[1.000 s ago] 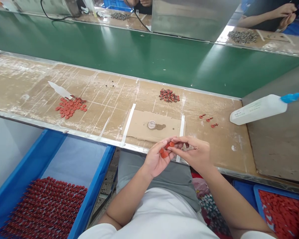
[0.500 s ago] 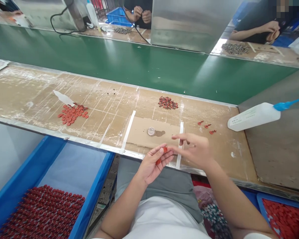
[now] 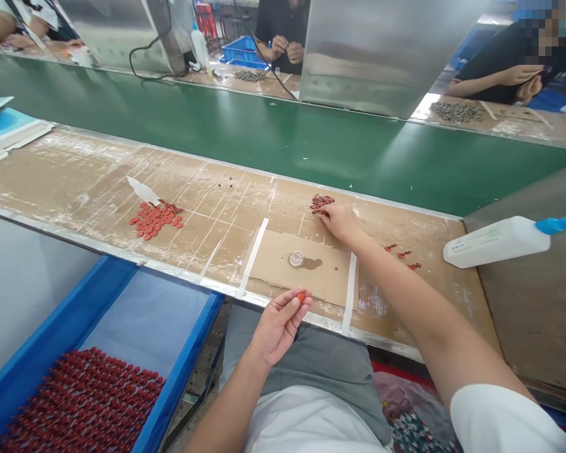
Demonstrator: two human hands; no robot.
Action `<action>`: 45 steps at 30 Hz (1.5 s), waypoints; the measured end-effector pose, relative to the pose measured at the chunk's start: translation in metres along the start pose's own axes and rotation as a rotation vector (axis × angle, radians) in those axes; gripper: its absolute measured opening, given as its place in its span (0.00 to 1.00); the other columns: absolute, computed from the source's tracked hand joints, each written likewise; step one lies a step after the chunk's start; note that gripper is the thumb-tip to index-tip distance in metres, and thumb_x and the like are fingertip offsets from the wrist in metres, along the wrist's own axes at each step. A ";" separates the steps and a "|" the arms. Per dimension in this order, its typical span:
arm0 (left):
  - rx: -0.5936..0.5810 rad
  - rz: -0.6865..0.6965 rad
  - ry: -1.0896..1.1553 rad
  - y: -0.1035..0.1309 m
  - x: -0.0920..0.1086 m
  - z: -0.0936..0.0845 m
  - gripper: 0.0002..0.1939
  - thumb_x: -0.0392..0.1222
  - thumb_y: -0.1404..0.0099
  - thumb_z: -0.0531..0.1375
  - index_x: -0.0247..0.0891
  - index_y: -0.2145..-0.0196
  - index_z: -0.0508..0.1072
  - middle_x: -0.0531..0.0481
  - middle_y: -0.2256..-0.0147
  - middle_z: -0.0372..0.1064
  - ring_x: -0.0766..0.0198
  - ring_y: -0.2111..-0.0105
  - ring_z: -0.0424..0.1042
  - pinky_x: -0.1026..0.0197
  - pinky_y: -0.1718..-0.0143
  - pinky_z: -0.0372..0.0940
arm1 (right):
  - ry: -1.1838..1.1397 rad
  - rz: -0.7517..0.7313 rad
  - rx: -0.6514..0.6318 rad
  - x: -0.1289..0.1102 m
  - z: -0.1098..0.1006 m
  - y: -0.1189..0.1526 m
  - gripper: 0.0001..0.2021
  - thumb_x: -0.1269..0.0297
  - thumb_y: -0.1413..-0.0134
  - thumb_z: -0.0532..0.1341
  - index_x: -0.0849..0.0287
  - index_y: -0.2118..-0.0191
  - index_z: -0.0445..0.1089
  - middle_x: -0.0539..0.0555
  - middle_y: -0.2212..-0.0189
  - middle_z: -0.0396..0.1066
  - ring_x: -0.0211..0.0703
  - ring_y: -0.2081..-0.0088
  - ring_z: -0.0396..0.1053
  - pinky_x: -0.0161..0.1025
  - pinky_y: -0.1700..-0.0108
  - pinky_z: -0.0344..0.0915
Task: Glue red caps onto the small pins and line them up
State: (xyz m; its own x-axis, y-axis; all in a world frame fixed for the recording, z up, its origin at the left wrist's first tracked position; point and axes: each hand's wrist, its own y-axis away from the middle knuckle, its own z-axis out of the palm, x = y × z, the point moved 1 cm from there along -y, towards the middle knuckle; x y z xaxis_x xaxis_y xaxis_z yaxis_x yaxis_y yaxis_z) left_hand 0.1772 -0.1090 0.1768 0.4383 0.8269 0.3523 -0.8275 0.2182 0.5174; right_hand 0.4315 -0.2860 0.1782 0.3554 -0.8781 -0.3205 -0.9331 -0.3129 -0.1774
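Your right hand point(image 3: 343, 224) has moved to the red-black pile point(image 3: 319, 202), grip unclear; left hand point(image 3: 274, 326) alone pinches the red piece point(image 3: 301, 297).

head-worn camera | looks forward, down | left hand point(image 3: 276, 328) nearer than right hand point(image 3: 343, 224)

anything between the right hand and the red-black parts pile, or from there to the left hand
Nothing visible blocks the right hand: it is at the red-black parts pile. Between that pile and the left hand lies a cardboard sheet bearing a clear cup near the direct line.
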 end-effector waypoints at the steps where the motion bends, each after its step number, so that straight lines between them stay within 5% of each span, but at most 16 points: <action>1: 0.001 0.003 -0.006 0.000 0.001 -0.001 0.12 0.29 0.41 0.66 0.31 0.58 0.78 0.40 0.54 0.76 0.67 0.58 0.78 0.72 0.54 0.71 | 0.000 0.003 -0.011 0.000 0.001 -0.002 0.12 0.68 0.42 0.58 0.59 0.55 0.77 0.59 0.56 0.76 0.51 0.55 0.71 0.45 0.52 0.65; 14: 0.029 0.028 0.014 0.000 0.004 -0.006 0.11 0.31 0.42 0.67 0.33 0.59 0.78 0.43 0.58 0.77 0.67 0.61 0.78 0.71 0.56 0.71 | -0.143 -0.012 -0.165 0.003 -0.005 0.013 0.04 0.67 0.51 0.66 0.57 0.69 0.79 0.52 0.71 0.78 0.42 0.68 0.73 0.38 0.61 0.67; 22: 0.049 0.056 0.054 0.001 0.008 -0.008 0.11 0.30 0.42 0.66 0.32 0.60 0.78 0.42 0.57 0.77 0.68 0.62 0.78 0.72 0.58 0.72 | -0.546 0.245 0.009 0.006 0.002 0.052 0.16 0.53 0.55 0.68 0.60 0.63 0.79 0.55 0.71 0.79 0.43 0.72 0.74 0.38 0.68 0.70; 34: 0.056 0.097 0.091 0.002 0.010 -0.013 0.11 0.30 0.42 0.66 0.33 0.60 0.79 0.43 0.60 0.78 0.68 0.63 0.78 0.73 0.60 0.72 | -0.548 0.281 0.069 0.009 0.007 0.063 0.17 0.54 0.52 0.67 0.60 0.59 0.79 0.57 0.65 0.79 0.46 0.65 0.76 0.42 0.60 0.72; 40: 0.051 0.100 0.098 0.002 0.009 -0.011 0.10 0.29 0.43 0.67 0.32 0.61 0.79 0.42 0.59 0.78 0.67 0.62 0.79 0.72 0.59 0.72 | -0.884 0.374 0.201 -0.015 0.002 0.080 0.22 0.52 0.57 0.71 0.62 0.58 0.77 0.58 0.66 0.79 0.44 0.69 0.77 0.37 0.70 0.72; 45: 0.022 0.079 0.092 -0.001 0.008 -0.010 0.12 0.28 0.44 0.67 0.31 0.60 0.79 0.42 0.59 0.78 0.67 0.61 0.78 0.73 0.58 0.72 | -1.127 0.380 0.181 -0.055 -0.001 0.105 0.19 0.54 0.58 0.72 0.60 0.61 0.78 0.56 0.70 0.79 0.43 0.69 0.77 0.32 0.76 0.70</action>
State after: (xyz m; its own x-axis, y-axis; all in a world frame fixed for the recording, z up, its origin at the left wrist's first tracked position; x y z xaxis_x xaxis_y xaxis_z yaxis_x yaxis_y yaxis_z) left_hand 0.1775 -0.0975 0.1711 0.3373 0.8854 0.3199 -0.8498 0.1401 0.5082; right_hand 0.3140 -0.2709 0.1787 -0.0074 -0.0653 -0.9978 -0.9995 0.0321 0.0053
